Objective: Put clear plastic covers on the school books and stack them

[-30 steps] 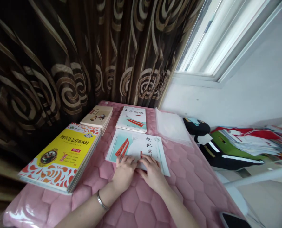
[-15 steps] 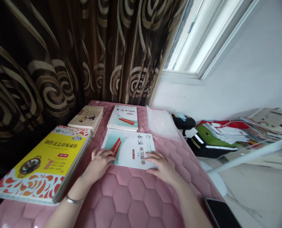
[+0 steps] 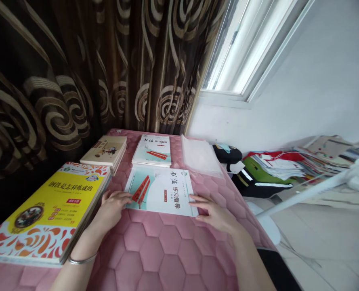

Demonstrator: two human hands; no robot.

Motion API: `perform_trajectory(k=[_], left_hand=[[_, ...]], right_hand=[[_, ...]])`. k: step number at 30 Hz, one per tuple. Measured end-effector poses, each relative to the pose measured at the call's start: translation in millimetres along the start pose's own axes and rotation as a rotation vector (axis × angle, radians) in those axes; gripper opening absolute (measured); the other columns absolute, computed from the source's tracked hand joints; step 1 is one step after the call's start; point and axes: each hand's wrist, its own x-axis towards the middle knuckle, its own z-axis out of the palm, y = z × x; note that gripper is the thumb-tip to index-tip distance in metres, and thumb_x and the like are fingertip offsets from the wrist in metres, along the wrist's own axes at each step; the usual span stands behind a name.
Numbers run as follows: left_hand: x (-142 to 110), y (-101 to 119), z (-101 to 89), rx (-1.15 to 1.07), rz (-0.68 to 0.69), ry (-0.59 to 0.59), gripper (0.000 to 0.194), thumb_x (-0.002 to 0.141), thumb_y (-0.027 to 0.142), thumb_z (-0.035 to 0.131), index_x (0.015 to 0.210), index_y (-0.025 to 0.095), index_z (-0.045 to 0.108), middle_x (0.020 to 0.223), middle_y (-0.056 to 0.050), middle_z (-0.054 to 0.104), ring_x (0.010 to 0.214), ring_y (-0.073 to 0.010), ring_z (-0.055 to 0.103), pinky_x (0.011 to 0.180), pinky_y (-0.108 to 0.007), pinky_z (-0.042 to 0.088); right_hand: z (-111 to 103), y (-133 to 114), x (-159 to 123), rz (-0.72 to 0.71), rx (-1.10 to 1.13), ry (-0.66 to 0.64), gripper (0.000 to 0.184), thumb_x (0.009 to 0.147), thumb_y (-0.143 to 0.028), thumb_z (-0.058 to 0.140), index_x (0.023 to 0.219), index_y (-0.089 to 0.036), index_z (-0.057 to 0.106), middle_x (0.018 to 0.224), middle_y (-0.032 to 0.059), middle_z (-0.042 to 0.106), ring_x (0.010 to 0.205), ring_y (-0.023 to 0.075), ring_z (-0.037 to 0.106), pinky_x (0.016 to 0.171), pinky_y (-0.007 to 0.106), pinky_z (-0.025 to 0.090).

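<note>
A white and teal calligraphy workbook (image 3: 159, 192) with a red drawing and Chinese lettering lies flat, its text turned sideways. At its left edge rests my left hand (image 3: 114, 208), wearing a silver bangle, its fingers reaching onto the cover corner without gripping. Opposite, my right hand (image 3: 212, 212) touches the right edge with fingers spread and thumb apart. Just behind the workbook lies a small pile of similar calligraphy books (image 3: 152, 150). Left of my left hand is a stack of larger books topped by a yellow-covered book (image 3: 55, 206).
Tan books (image 3: 105, 150) lie at the back left on the pink quilted surface (image 3: 155, 250). Clear plastic sheets (image 3: 200, 155) lie back right. A dark flat device (image 3: 278, 268) is near my right forearm. Bags and papers (image 3: 276, 165) crowd the right side, beyond a white pole (image 3: 303, 194).
Both hands have shifted outward from the cover toward the workbook's left and right edges. The view has turned slightly to the right. The workbook stays flat.
</note>
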Motion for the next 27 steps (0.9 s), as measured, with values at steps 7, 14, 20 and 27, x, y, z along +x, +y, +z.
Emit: perform_trajectory(k=[7, 14, 20, 27], left_hand=[[2, -5, 1.3, -0.081, 0.065, -0.029, 0.057, 0.067, -0.009, 0.04, 0.1, 0.025, 0.073, 0.124, -0.002, 0.067, 0.118, -0.0193, 0.056, 0.101, -0.037, 0.042], [2, -7, 5.8, -0.081, 0.061, -0.001, 0.055, 0.067, -0.011, 0.041, 0.098, 0.022, 0.072, 0.123, -0.002, 0.067, 0.117, -0.019, 0.056, 0.102, -0.035, 0.043], [0, -4, 3.4, -0.097, 0.072, 0.034, 0.054, 0.066, -0.01, 0.043, 0.095, 0.023, 0.073, 0.12, -0.002, 0.069, 0.114, -0.0206, 0.058, 0.101, -0.038, 0.044], [-2, 1, 1.1, -0.076, 0.046, 0.036, 0.053, 0.067, -0.01, 0.044, 0.094, 0.025, 0.073, 0.118, -0.003, 0.069, 0.114, -0.0213, 0.059, 0.098, -0.039, 0.045]], right_hand=[[0, 3, 1, 0.017, -0.007, -0.03, 0.055, 0.072, -0.019, 0.061, 0.124, -0.036, 0.064, 0.151, -0.0071, 0.041, 0.145, 0.0257, 0.025, 0.118, 0.05, 0.024], [-1, -1, 8, -0.042, -0.067, 0.044, 0.033, 0.079, -0.035, 0.063, 0.112, -0.032, 0.07, 0.139, 0.0001, 0.055, 0.131, 0.0255, 0.047, 0.109, 0.042, 0.038], [-1, -35, 70, -0.08, -0.388, 0.223, 0.028, 0.092, -0.026, 0.046, 0.111, -0.024, 0.067, 0.123, 0.0056, 0.065, 0.116, 0.0224, 0.057, 0.103, 0.037, 0.04], [7, -57, 145, 0.026, -0.517, 0.159, 0.044, 0.096, -0.026, 0.042, 0.139, -0.02, 0.046, 0.147, 0.0139, 0.045, 0.135, 0.0282, 0.04, 0.108, 0.046, 0.03]])
